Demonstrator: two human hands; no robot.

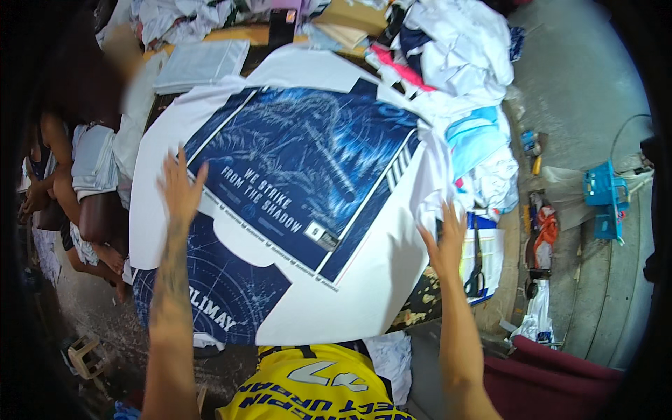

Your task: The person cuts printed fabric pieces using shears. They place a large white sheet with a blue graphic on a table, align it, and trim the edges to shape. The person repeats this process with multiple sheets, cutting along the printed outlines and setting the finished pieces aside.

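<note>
Head view: both hands were bare and held nothing.
Left hand [183, 189]: grip spread, fingers apart, palm down over the left edge of the large blue panel [287, 157], left of centre; it seemed to rest there.
Right hand [446, 241]: grip likewise loose, fingers apart, right of centre over the right margin of the printed cloth [350, 308]; contact could not be told.
Printed cloth: it lay across the middle of the frame, white around the large panel and a smaller blue panel [234, 283] at lower left; its right side was rumpled near the right hand.
Smoothing step: the cloth looked mostly flat, so spreading and squaring it seemed to be in hand.
Next move: it appeared to call for flat palms easing the rumpled side outward without skewing the panels.
Scissors [476, 283]: right of centre, beyond the right hand, on the surface [422, 301].
Fabric pile [458, 49]: upper right.
Folded stack [203, 66]: upper left.
</note>
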